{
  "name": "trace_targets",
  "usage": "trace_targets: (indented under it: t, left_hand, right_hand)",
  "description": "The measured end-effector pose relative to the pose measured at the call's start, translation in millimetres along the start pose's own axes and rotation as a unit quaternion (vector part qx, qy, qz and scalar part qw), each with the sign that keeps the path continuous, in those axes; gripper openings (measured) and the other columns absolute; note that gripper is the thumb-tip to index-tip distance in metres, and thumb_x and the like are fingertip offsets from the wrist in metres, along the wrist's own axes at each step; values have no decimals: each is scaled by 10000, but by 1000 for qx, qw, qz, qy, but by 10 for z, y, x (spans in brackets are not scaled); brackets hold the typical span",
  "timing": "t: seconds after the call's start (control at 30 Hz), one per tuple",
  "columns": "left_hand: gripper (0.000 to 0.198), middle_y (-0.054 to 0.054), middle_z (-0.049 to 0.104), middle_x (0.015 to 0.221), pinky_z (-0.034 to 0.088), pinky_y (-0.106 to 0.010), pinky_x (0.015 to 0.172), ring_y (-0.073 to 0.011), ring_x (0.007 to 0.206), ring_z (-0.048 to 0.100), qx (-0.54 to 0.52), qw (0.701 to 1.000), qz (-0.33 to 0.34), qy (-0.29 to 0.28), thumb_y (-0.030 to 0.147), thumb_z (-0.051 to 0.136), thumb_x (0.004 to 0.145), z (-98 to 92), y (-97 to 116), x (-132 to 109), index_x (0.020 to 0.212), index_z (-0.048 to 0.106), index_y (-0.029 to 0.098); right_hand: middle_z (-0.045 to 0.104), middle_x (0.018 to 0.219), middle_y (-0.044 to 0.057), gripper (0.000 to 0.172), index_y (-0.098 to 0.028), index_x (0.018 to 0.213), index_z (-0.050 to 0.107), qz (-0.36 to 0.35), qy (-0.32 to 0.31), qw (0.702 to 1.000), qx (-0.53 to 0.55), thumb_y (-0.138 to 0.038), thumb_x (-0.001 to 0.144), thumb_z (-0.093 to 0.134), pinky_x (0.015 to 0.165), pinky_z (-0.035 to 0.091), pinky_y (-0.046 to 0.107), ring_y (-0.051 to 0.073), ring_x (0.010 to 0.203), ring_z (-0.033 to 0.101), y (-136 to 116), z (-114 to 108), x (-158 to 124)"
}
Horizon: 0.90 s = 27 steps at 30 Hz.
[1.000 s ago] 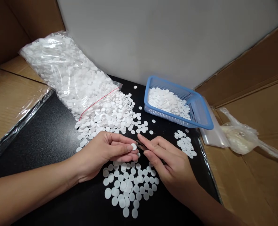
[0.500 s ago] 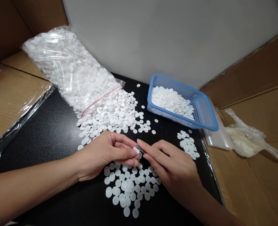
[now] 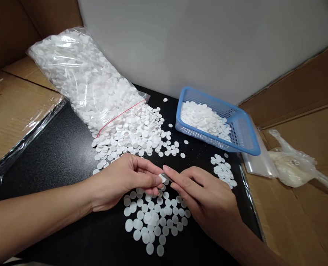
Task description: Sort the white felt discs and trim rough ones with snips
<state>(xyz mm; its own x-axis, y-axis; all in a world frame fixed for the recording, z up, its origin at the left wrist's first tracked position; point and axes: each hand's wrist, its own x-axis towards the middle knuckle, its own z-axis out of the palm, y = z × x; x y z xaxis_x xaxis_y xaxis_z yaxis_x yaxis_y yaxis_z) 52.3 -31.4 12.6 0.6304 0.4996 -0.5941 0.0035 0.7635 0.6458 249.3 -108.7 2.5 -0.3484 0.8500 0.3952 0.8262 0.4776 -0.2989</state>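
My left hand point(image 3: 132, 175) is closed, pinching a small white disc point(image 3: 162, 178) between thumb and fingertips. My right hand point(image 3: 205, 192) is closed too, its index finger and thumb on a thin grey metal blade point(image 3: 167, 177). The tip of this blade meets the disc's edge; the rest is hidden by my fingers. Under my hands, many loose white discs point(image 3: 152, 218) lie spread on the black tabletop, some overlapping.
A clear zip bag point(image 3: 77, 77) of white discs spills a heap point(image 3: 133, 129) onto the black table point(image 3: 55, 147). Behind my right hand stands a blue basket point(image 3: 219, 142) partly filled with discs. A small disc pile point(image 3: 223, 170) and a knotted plastic bag point(image 3: 288, 168) lie at right.
The view has shifted very slightly. Both hands keep nearly the same pose, with the disc and blade still held together; my left hand's lower fingers have curled in a little.
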Motion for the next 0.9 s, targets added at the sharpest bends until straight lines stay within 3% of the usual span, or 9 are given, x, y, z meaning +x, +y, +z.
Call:
trace_targets:
  t: [0.4, 0.9]
  left_hand:
    - [36, -14, 693, 597, 528, -184, 611, -87, 568, 613, 34, 999, 5, -7, 129, 783, 749, -4, 9, -23, 781, 801, 126]
    - [197, 21, 670, 557, 467, -117, 542, -44, 519, 577, 74, 997, 16, -20, 26, 679, 820, -28, 44, -9, 824, 824, 159]
  right_hand:
    - [647, 699, 7, 346, -238, 1294, 681, 5, -10, 1000, -3, -190, 1020, 476, 552, 447, 247, 121, 622, 573, -11, -22, -3]
    - [643, 699, 7, 325, -212, 1256, 698, -2, -17, 1000, -8, -200, 1025, 470, 539, 417, 260, 124, 611, 571, -10, -50, 0]
